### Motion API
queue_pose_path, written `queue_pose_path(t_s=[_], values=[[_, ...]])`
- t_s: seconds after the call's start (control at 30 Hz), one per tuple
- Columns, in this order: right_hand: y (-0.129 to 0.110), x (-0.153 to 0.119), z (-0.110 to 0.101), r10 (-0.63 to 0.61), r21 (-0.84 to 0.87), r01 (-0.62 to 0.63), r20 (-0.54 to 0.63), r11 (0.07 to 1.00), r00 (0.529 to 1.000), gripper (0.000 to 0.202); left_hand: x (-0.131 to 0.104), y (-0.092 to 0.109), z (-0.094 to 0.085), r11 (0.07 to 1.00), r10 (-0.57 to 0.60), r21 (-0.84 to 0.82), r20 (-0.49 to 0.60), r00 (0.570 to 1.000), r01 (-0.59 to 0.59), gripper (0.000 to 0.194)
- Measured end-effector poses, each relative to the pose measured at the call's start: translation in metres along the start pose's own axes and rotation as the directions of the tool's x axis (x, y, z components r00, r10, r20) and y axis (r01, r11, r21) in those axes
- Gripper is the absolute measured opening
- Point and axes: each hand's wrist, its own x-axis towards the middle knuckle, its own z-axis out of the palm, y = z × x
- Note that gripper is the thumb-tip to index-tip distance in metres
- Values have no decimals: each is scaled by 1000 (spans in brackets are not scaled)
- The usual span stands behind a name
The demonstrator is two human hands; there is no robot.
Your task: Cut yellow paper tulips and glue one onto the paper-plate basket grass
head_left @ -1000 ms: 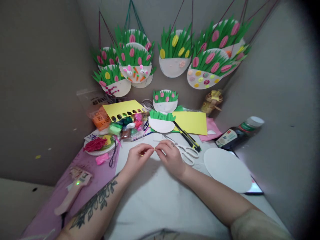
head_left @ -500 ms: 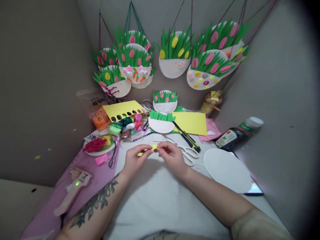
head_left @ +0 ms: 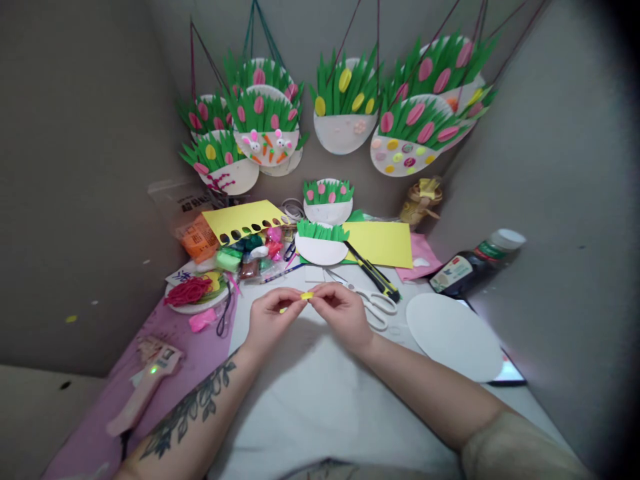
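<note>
Between the fingertips of both hands is a small piece of yellow paper (head_left: 307, 296), partly covered by the fingers. My left hand (head_left: 273, 317) pinches its left end and my right hand (head_left: 343, 313) pinches the right end, the two hands almost touching. White-handled scissors (head_left: 377, 310) lie just beyond my right hand, with a black and yellow utility knife (head_left: 373, 272) behind them. Farther back stands a white paper-plate pocket (head_left: 323, 252) with green paper grass. A yellow sheet with a row of oval holes (head_left: 245, 218) lies back left.
A pink glue gun (head_left: 145, 387) with a green light rests at left. Dark pink yarn (head_left: 187, 291) sits on a plate. A dark bottle (head_left: 475, 263) and a white paper plate (head_left: 455, 337) over a phone are at right. Decorated plate pockets (head_left: 346, 133) hang on the wall.
The yellow paper now looks narrower and folded or curved between the fingertips. Both hands stay in nearly the same place; the whole view has shifted slightly.
</note>
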Motion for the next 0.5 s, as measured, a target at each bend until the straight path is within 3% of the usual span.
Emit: queue_pose_path(t_s=[0.27, 0.5], values=[[-4, -1, 0, -21, -43, 21, 3, 999, 1000, 6, -2, 1, 4, 996, -59, -66, -42, 997, 56, 15], [-6, -1, -1, -59, -84, 60, 9, 995, 998, 5, -1, 2, 5, 986, -100, -132, -1, 995, 99, 14]])
